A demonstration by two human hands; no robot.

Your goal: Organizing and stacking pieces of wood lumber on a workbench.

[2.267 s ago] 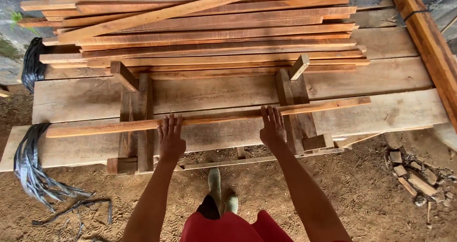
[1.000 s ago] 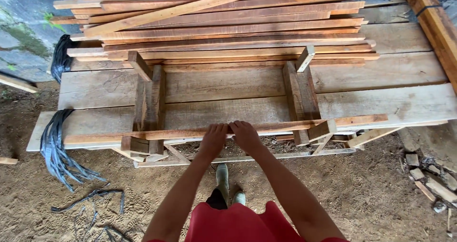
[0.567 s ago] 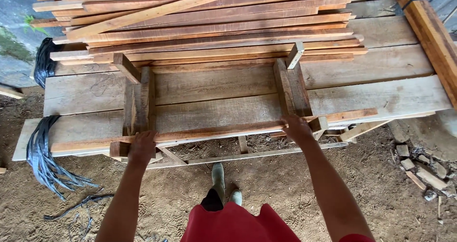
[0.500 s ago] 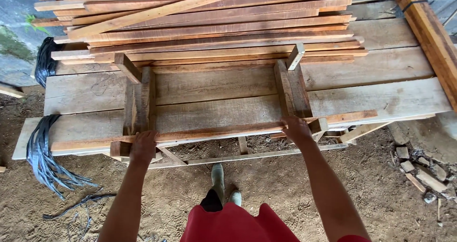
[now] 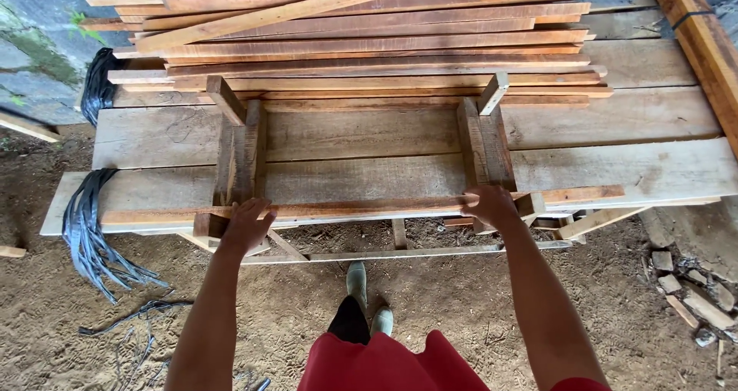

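Though spread apart, hands (image 5: 246, 226) on slat (image 5: 361, 207)

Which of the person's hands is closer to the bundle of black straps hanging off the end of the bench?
Left. The left hand rests on the long slat, on the same side as the black straps. The right hand grips that slat farther away.
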